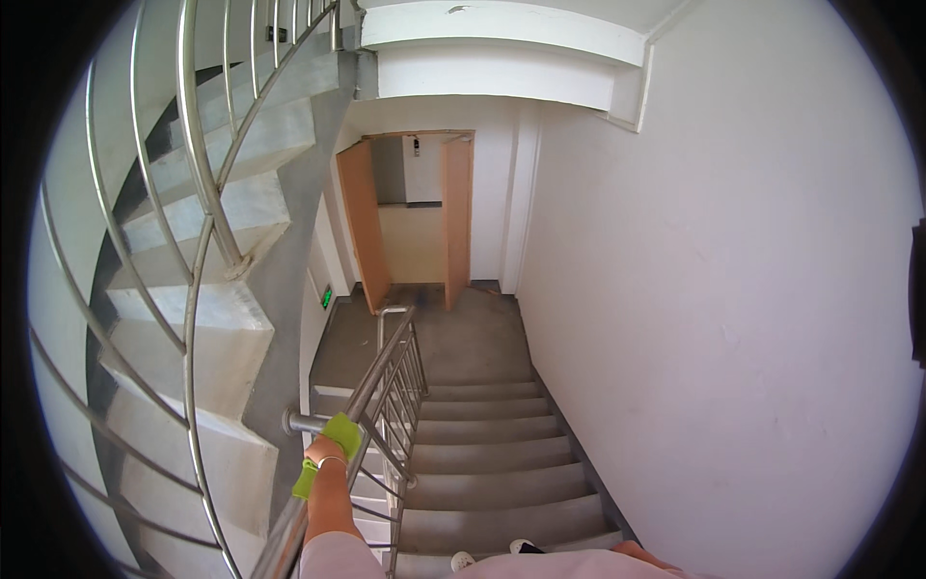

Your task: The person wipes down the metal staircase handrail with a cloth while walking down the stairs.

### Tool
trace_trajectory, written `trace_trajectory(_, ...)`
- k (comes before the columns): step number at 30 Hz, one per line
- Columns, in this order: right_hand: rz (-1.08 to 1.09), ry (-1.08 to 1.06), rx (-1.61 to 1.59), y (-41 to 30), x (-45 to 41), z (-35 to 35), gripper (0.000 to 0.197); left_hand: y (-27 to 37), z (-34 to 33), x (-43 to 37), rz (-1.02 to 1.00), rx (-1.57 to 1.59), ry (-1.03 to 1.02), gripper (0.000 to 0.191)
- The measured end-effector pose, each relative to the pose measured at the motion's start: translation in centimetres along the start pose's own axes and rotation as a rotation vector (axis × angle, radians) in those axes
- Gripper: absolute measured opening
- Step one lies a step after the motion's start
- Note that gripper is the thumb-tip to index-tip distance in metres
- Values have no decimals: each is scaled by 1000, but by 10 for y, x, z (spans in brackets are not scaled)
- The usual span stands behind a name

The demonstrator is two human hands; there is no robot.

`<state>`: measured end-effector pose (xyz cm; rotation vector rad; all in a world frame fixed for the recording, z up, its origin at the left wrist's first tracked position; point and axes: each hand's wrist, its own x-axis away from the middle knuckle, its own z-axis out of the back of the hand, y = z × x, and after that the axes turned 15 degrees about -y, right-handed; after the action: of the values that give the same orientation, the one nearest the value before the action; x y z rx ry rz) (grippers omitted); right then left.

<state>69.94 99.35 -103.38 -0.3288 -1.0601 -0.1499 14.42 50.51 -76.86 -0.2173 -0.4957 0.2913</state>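
My left hand (325,450) grips a lime-green cloth (342,434), wrapped over a stainless-steel handrail (372,369). Part of the cloth sticks out ahead of the fingers and another part hangs behind them. A light-coloured bracelet (333,459) circles that wrist. Just left of the cloth, a short horizontal steel tube (307,422) joins the rail to a round flange. Of my right arm, only a sliver of bare skin (640,556) shows at the bottom edge beside my pink top (579,564); its fingers cannot be made out.
Concrete steps (499,459) descend to a landing (470,340) with an open double wooden door (358,224). A white wall (709,289) bounds the right side. Another flight (195,362) with steel balusters (189,347) rises on the left. My white shoes (463,561) stand on the stairs.
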Motion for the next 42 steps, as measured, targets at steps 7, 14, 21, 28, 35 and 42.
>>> trace_trajectory(7,96,45,409,10,16,142,20,-88,-15,78,21,-111,74,54)
trace_trajectory(14,73,134,-1082,-9,27,251,17,-200,26,255,17,-126,228,48)
trace_trajectory(21,105,-198,-576,-37,-88,249,15,-345,17,454,270,-303,361,58)
trace_trajectory(28,404,-238,-552,-221,-61,252,17,-397,28,542,456,-192,263,62)
trace_trajectory(35,482,-299,-401,-242,-63,229,20,-386,54,521,384,-70,36,60)
trace_trajectory(42,195,-314,-291,-119,-68,225,18,-337,45,437,203,-116,35,59)
